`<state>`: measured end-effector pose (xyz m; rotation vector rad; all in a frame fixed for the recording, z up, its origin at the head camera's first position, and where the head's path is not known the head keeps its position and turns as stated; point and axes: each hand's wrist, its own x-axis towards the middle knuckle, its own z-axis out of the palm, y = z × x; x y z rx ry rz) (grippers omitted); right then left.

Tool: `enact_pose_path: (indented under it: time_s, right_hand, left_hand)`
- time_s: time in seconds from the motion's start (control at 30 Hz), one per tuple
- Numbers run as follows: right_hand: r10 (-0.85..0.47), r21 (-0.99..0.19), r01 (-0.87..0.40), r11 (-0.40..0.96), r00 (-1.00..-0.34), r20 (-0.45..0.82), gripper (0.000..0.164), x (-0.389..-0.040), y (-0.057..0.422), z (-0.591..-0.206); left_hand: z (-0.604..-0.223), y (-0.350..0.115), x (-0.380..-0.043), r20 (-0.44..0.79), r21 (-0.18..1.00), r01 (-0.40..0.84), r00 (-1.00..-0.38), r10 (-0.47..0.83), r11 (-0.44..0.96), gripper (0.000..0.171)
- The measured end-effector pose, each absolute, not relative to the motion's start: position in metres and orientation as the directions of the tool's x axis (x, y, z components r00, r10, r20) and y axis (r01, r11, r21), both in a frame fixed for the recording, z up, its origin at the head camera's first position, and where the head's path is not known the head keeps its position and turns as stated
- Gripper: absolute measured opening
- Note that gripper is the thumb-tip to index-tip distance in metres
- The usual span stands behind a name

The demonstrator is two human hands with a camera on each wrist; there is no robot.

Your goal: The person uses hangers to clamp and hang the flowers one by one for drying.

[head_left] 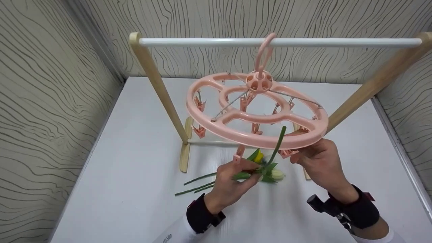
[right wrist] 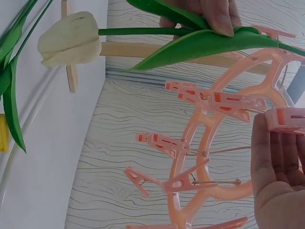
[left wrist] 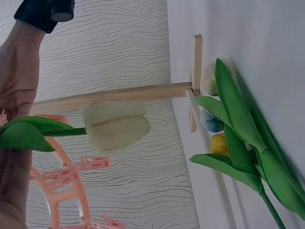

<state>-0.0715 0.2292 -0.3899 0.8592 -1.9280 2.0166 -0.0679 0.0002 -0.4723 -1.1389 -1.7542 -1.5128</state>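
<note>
From beside the worktop (head_left: pixel 135 145): left hand (head_left: pixel 227 185) pinches a white tulip (left wrist: pixel 116 126) head-down by its leafy stem, thumb and fingers closed together just above the bloom, the bloom hanging below the fingertips and the cut end of the stem pointing up in front of the rim of a pink ring hanger (head_left: pixel 243 136). Right hand (head_left: pixel 322 167) is up at that rim near the stem, its fingers and thumb drawn in on a pink peg (right wrist: pixel 288 119), how tightly I cannot tell. Hanger hooked over a white rod (head_left: pixel 202 42); other tulips (left wrist: pixel 233 107) lie on the worktop underneath.
</note>
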Motion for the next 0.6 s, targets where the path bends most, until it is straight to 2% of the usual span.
enact_pose_path:
  time_s: [0.2,0.33,0.4,0.6]
  right_hand:
    - [-0.241,-0.839,-0.519,-0.164,-0.804,0.544,0.039,-0.070,0.223,-0.390]
    - [-0.254,-0.858,-0.485,-0.169,-0.820,0.513,0.043,-0.066,0.219,-0.388]
    - [-0.252,-0.870,-0.465,-0.167,-0.833,0.493,0.045,-0.064,0.217,-0.387]
    - [-0.239,-0.876,-0.431,-0.217,-0.847,0.475,0.041,-0.060,0.212,-0.384]
  left_hand:
    - [-0.470,0.005,-0.072,0.848,0.478,0.878,-0.470,0.246,0.029,0.051]
    - [-0.469,0.007,-0.072,0.824,0.522,0.853,-0.509,0.248,0.013,0.047]
    - [-0.468,0.007,-0.071,0.806,0.552,0.834,-0.538,0.246,0.013,0.034]
    - [-0.465,0.012,-0.070,0.771,0.599,0.801,-0.579,0.266,0.006,0.024]
